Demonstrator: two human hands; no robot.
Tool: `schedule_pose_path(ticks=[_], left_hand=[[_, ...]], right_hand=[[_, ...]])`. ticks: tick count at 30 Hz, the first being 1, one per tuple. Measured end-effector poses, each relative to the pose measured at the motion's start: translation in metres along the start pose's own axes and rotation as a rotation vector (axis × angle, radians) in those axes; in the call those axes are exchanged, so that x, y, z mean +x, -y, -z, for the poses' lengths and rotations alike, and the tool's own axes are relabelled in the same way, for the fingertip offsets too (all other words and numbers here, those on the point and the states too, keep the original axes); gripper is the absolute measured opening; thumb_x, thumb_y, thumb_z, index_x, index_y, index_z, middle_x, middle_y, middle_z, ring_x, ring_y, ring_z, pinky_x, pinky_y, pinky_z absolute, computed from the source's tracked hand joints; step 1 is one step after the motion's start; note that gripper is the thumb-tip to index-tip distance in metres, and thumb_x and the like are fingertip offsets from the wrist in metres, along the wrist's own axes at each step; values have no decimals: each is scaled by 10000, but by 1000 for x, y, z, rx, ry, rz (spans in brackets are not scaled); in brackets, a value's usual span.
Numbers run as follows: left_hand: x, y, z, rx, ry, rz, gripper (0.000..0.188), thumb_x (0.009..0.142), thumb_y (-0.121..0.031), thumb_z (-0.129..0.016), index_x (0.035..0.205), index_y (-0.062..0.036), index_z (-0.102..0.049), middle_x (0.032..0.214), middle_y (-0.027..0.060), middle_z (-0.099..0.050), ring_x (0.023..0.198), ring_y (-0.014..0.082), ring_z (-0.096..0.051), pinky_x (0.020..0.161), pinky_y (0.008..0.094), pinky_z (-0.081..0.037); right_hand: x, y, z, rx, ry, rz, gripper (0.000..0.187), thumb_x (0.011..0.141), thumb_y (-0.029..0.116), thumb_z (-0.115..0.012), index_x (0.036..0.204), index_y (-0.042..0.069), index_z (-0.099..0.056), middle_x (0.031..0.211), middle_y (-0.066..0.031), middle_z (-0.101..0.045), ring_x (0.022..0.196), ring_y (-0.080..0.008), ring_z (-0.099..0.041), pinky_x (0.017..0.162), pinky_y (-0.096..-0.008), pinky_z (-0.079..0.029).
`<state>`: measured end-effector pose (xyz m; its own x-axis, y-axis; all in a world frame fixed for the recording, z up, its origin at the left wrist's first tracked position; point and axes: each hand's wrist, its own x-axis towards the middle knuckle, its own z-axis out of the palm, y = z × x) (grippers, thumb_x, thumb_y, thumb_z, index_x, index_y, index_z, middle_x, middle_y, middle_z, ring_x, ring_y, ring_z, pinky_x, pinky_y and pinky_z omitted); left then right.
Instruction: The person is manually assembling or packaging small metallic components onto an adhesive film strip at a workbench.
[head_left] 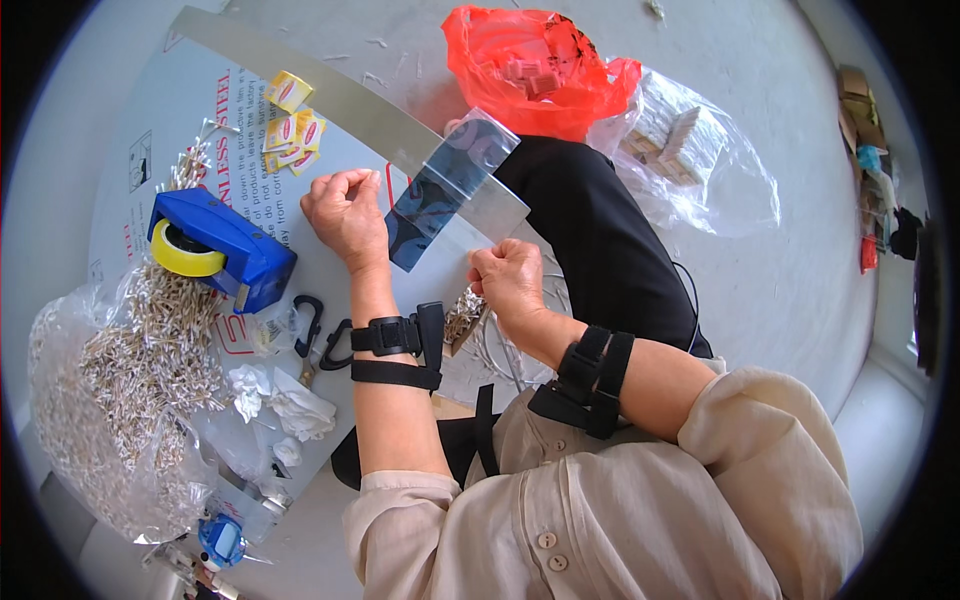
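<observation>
My left hand (347,217) is over the board, its fingers curled into a pinch. My right hand (510,285) is lower and further right, thumb and fingertips pressed together. Whatever either pinch holds is too small or too clear to make out. Just beyond and between the hands lies a dark, shiny, swirl-patterned piece (440,190), with a clear plastic part (495,210) at its right. A blue tape dispenser (225,245) with a yellow roll stands left of my left hand. Several small yellow packets (292,130) lie beyond that hand.
An open plastic bag of cotton swabs (150,360) spreads at the left. Black-handled scissors (308,325) and crumpled white tissue (300,405) lie near my left forearm. A red bag (535,75) with pink packs and a clear bag (690,150) with white bundles sit on the floor.
</observation>
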<state>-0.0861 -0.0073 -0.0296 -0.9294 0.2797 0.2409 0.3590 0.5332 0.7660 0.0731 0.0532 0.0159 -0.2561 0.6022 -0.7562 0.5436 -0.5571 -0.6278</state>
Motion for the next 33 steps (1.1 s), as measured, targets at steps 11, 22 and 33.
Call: schedule_pose_path(ticks=[11,22,33], left_hand=[[0,3,-1,4,-10,-19,107,639,-78,-756,719,-93,-686,769,1,-586,831,208,-475,752,318,-430],[-1,1,-1,4,-19,-30,108,639,-71,-755,720,-86,-685,762,10,-586,833,214,-474,753,322,-428],[3,-5,2,92,-31,20,241,587,-90,-799,722,-80,-599,798,47,-563,852,262,-475,762,377,-417]], right_hand=[[-1,2,-3,-81,-47,38,177,786,42,-594,632,-13,-524,571,-88,-558,457,-122,-505,418,-253,-418],[2,-5,-3,-96,-76,78,182,741,70,-564,598,-42,-549,527,-108,-579,467,-166,-576,462,-309,-465],[3,-8,-2,-77,-76,87,179,741,76,-573,604,-36,-543,538,-102,-582,480,-154,-574,467,-306,-466]])
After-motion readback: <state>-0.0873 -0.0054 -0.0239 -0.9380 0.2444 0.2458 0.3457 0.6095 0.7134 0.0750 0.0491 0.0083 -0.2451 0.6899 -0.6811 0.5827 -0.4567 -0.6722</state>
